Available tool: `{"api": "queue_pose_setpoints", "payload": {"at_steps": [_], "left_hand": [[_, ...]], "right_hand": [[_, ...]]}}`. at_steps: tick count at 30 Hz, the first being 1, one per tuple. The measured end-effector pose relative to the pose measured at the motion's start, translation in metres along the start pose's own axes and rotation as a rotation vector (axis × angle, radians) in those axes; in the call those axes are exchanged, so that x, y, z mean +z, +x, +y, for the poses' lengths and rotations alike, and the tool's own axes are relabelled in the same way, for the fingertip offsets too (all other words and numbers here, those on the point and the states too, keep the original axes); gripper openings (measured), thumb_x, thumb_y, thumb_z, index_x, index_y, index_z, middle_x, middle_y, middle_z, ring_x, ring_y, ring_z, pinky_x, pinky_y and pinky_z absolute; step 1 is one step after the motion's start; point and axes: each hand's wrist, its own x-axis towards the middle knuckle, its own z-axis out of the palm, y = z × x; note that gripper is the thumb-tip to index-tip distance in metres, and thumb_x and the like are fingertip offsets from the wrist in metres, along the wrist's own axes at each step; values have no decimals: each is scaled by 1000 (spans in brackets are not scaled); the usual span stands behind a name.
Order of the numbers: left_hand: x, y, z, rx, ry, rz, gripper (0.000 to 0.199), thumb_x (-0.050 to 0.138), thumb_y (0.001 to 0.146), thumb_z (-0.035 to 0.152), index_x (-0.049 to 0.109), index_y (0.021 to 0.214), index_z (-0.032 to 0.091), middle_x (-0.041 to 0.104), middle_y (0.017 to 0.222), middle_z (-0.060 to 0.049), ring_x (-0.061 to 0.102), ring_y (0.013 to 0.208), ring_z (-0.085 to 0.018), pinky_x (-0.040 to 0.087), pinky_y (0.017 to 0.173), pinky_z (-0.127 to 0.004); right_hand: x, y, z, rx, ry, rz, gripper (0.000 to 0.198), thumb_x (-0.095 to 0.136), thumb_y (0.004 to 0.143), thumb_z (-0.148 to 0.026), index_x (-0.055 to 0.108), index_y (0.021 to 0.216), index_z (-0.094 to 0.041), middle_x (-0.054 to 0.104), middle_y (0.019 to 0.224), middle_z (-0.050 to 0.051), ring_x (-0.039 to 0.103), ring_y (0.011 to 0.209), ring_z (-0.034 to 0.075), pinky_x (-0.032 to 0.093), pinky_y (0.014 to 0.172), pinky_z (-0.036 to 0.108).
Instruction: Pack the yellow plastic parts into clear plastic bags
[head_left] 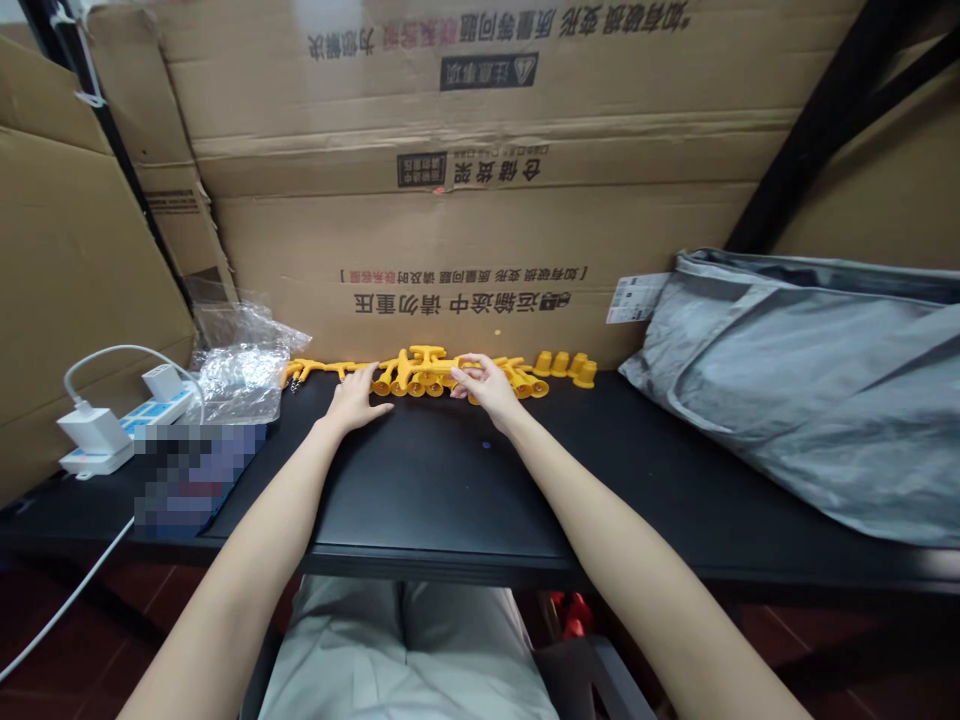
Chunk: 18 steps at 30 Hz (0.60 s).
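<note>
Right hand, yellow piece, grip unclear

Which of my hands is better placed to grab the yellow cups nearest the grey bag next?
Probably your right hand: it's nearer the cups. Your left hand is farther off, on the right hand's other side.

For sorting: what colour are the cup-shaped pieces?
The cup-shaped pieces are orange-yellow (head view).
</note>
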Motion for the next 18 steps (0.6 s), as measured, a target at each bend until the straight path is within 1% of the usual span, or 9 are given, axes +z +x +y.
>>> {"api": "queue_pose_setpoints", "payload": {"at_steps": [3, 6, 8, 10, 12, 14, 18], "left_hand": [[5, 2, -11, -164, 111, -32, 72, 55, 78, 46, 29, 140, 19, 35, 145, -15, 33, 131, -33, 36, 100, -49], [10, 3, -21, -309, 141, -63, 69, 48, 82, 47, 30, 140, 16, 28, 149, -17, 29, 134, -33, 33, 103, -49], [14, 4, -25, -360, 142, -79, 67, 44, 83, 48, 31, 140, 15, 26, 150, -17, 28, 135, -32, 30, 105, -47], [16, 5, -28, -367, 139, -88, 66, 42, 84, 49, 31, 140, 16, 27, 150, -17, 28, 136, -30, 28, 107, -46], [18, 5, -29, -355, 135, -91, 65, 40, 84, 49, 31, 140, 16, 27, 150, -16, 28, 136, -30, 26, 108, -46], [18, 5, -29, -347, 134, -96, 65, 39, 84, 49, 31, 140, 16, 27, 150, -16, 29, 136, -30, 26, 108, -47], [18, 5, -29, -345, 140, -98, 63, 39, 84, 48, 33, 139, 17, 29, 149, -16, 30, 135, -30, 26, 107, -47]], "right_hand": [[-2, 5, 1, -99, -31, 87, 51, 71, 65, -49, 47, 101, -22, 60, 87, 2, 63, 61, 15, 53, 62, 33], [-2, 10, 0, -251, -105, 161, 48, 69, 67, -46, 47, 103, -22, 60, 94, 4, 63, 71, 16, 53, 69, 34], [0, 13, -2, -318, -211, 206, 45, 67, 69, -42, 48, 105, -22, 61, 94, 4, 62, 75, 17, 51, 72, 34], [4, 15, -5, -349, -355, 220, 40, 64, 73, -36, 48, 106, -21, 62, 95, 5, 61, 76, 18, 49, 73, 34], [10, 16, -9, -371, -527, 191, 35, 60, 77, -32, 49, 109, -21, 63, 99, 7, 60, 79, 19, 46, 76, 35], [19, 17, -13, -399, -735, 138, 32, 55, 81, -28, 50, 111, -20, 64, 103, 9, 60, 86, 22, 42, 80, 36], [39, 20, -17, -440, -1172, 6, 32, 46, 86, -21, 51, 118, -17, 63, 108, 13, 55, 98, 27, 33, 84, 37]]}}
